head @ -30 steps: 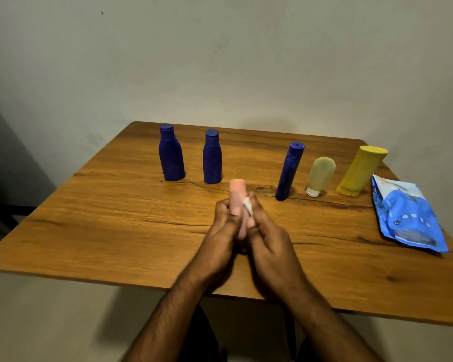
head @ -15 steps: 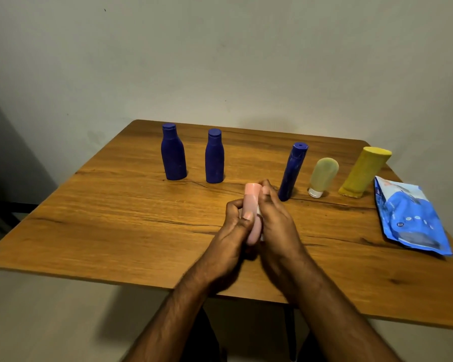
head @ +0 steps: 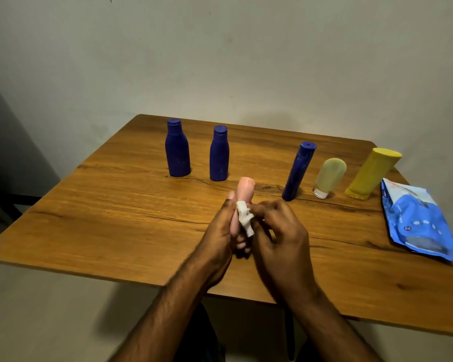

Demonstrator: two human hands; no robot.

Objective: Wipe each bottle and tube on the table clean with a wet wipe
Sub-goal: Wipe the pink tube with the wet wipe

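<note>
My left hand (head: 220, 231) grips a pink tube (head: 243, 194) upright above the middle of the wooden table (head: 115, 218). My right hand (head: 277, 231) pinches a crumpled white wet wipe (head: 245, 218) against the tube's side. Behind them stand two dark blue bottles (head: 177, 148) (head: 219, 154), a slim blue tube (head: 298, 171), a pale translucent tube (head: 330, 176) on its white cap and a yellow tube (head: 372, 173).
A blue wet-wipe pack (head: 419, 220) lies flat at the table's right edge. A plain wall rises right behind the table. The table's front edge runs just below my wrists.
The wipe has slid down from the tube's top to its middle, and more of it shows between my fingers. The tube has tilted slightly back towards the left.
</note>
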